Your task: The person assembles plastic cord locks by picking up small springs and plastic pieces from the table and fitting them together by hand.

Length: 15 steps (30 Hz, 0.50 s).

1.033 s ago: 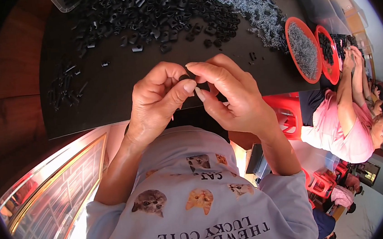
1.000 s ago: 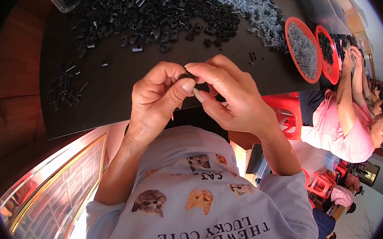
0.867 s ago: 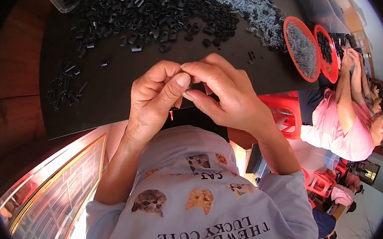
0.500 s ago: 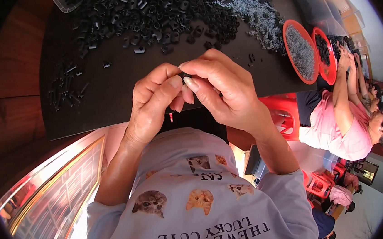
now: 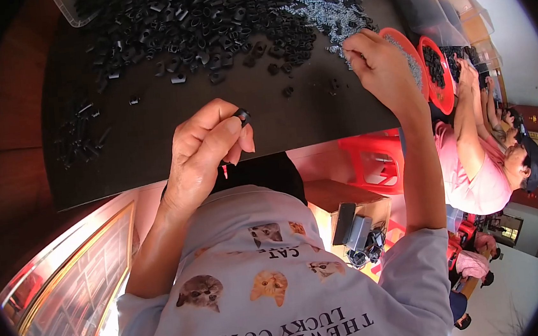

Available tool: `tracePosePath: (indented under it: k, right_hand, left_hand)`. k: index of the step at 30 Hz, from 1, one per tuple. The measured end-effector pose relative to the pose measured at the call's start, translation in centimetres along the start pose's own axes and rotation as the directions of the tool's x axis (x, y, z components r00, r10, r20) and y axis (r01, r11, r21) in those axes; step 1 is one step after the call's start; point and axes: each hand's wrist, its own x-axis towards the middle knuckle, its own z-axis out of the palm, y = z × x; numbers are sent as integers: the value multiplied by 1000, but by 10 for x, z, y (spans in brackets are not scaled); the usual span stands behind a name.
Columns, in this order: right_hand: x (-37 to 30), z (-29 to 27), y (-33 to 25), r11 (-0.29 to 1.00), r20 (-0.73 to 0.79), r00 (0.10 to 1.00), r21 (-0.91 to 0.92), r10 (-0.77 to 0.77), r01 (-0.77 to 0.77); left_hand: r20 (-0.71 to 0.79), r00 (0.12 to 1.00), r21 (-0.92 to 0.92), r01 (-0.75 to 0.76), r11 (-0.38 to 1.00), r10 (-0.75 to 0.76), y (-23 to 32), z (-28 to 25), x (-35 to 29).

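Black part (image 5: 244, 115) sits pinched in the left hand (image 5: 200, 147); slack pressure could drop it. Right hand (image 5: 390, 71) is curled beside the springs (image 5: 327, 17); whether it pinches one cannot be determined.

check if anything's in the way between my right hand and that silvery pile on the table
Nothing visible is: your right hand is at the near edge of the silvery pile. The red bowl sits to the hand's right, not between. Fingertip contact can't be told.
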Motion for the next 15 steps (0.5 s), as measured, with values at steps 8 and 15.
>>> tracePosePath:
  k: [8, 15]
  right_hand:
    - [24, 20, 13, 979, 156, 987, -193, -35, 65]
    - [14, 0, 18, 999, 94, 995, -13, 37, -36]
  left_hand:
    - [-8, 1000, 53, 10, 999, -9, -1, 2, 1]
    - [-2, 1000, 63, -7, 998, 7, 0, 3, 0]
